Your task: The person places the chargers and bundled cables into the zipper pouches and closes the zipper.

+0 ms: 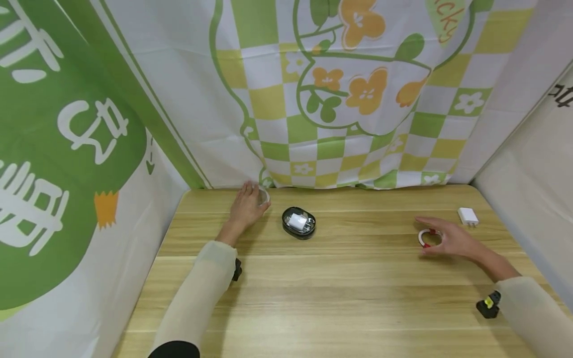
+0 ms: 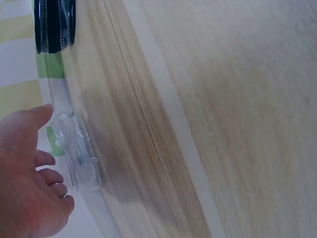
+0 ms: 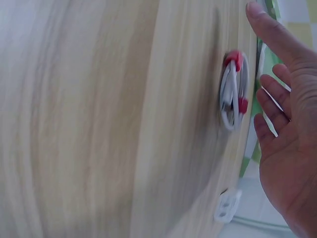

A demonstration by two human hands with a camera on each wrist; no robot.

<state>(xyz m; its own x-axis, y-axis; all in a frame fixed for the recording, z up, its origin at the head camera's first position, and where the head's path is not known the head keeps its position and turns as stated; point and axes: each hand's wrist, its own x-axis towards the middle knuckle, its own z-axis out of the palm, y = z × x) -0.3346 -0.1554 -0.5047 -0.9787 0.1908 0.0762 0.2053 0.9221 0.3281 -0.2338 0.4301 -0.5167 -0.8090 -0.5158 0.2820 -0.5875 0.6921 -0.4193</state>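
Observation:
At the back left of the table is a clear plastic lid or shallow dish [image 2: 81, 151]. My left hand [image 1: 245, 205] is right over it, thumb stretched out and the other fingers loosely bent. In the left wrist view nothing is gripped by that hand. On the right, a coiled white cable [image 3: 234, 91] with red ties lies on the wood. My right hand [image 1: 454, 240] hovers close over this coil, thumb and fingers spread around it in the head view. Its palm [image 3: 292, 163] holds nothing.
Between the hands stands a black oval case [image 1: 299, 223] with a white plug and metal bits inside. A white charger plug [image 1: 467, 216] lies at the right, beyond the right hand. Printed cloth [image 1: 358, 149] hangs along the table's back edge.

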